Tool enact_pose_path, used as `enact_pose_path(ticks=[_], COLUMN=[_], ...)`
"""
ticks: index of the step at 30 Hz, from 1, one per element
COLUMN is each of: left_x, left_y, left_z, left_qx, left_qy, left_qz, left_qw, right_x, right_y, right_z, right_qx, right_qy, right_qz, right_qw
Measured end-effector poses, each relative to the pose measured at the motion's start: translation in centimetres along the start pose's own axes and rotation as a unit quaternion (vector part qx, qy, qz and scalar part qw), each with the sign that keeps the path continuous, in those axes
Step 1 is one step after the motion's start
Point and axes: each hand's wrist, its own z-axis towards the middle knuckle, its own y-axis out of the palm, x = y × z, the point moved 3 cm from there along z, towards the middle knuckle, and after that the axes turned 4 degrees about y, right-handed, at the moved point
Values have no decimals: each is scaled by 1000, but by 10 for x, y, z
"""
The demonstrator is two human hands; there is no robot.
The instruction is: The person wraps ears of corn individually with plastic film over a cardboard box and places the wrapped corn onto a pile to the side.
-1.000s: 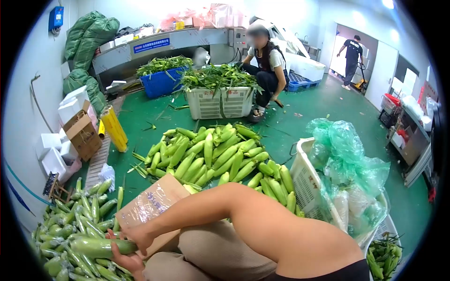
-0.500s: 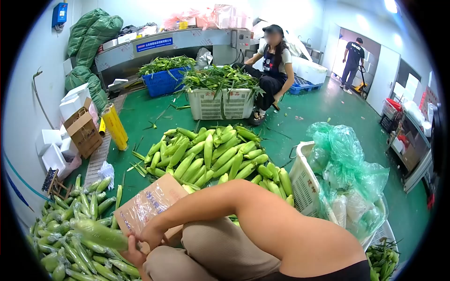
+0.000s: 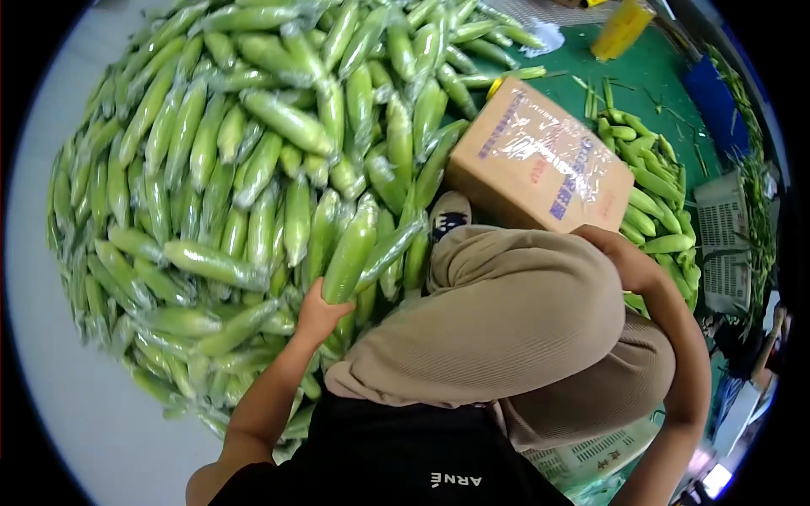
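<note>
My left hand [image 3: 322, 315] is closed round the lower end of a plastic-wrapped ear of corn [image 3: 353, 249], green husk on, its other end pointing up and away. This ear is over a large heap of wrapped corn ears [image 3: 202, 152] that fills the left side. My right hand [image 3: 620, 257] is beside my bent knee, close to the near right corner of a cardboard box [image 3: 531, 160] with glossy clear film on top. The fingers of that hand are mostly hidden behind the knee, so their hold cannot be made out.
Unwrapped corn ears [image 3: 658, 185] are piled beyond the box to the right. Farther right are a white crate [image 3: 723, 244] with green husks and a blue crate [image 3: 715, 101]. A yellow roll [image 3: 623, 29] is on the green floor. My shoe [image 3: 450, 212] is between heap and box.
My view has swung down and left onto the wrapped heap. Both hands were together by the box; now they are apart, the left with the wrapped ear over the heap, the right by my knee.
</note>
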Motion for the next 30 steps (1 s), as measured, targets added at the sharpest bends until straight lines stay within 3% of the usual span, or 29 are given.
enact_pose_path(ticks=[2,3,6,7,10,11,14,15,16,17,18,20,22,23,25,26,27,28,29,30], left_x=[-15,-21,-17,-1,55,67,56,53,50,54,58,64,66,68,104,114,118,122,127,150], left_y=[-9,-15,-35,-38,-18,-1,34,32,32,33,34,33,38,43,67,76,82,86,92,103], left_z=[-23,-29,-25,-17,7,16,51,62,73,75,76,90,119,136,161,185,210,232,250,258], left_qx=[28,57,120,109,22,-48,-43,-11,11,38,70,65,22,4,-34,-60,-85,-107,-125,-147], left_qy=[-37,-40,64,137,176,137,255,273,293,358,419,454,394,357,341,326,302,273,240,266], left_qz=[-11,47,190,250,308,339,520,480,434,439,445,397,327,293,257,206,155,107,62,46], left_qw=[999,996,972,952,934,929,814,834,852,823,788,795,858,887,904,921,937,950,961,951], right_x=[-2,-10,-13,-11,-6,-7,-20,-31,-41,-27,-24,18,80,119,221,267,293,318,358,362], right_y=[4,3,3,4,3,4,4,0,-7,-15,-26,-46,-51,-45,-6,26,59,91,135,164], right_z=[-4,-7,-6,-5,0,2,-4,-10,-22,-28,-42,-56,-84,-99,-118,-126,-137,-146,-145,-140], right_qx=[8,11,23,7,6,9,-1,-9,28,108,132,399,577,634,662,639,594,497,496,490], right_qy=[-16,-7,-57,-61,-18,-15,-6,23,9,-57,-28,-115,-73,-3,161,259,290,383,412,440], right_qz=[34,9,-51,-44,-10,-25,19,-36,-106,-146,-66,-30,86,123,180,140,173,138,128,121], right_qw=[999,1000,997,997,1000,1000,1000,999,994,982,989,909,809,763,710,711,731,766,754,743])
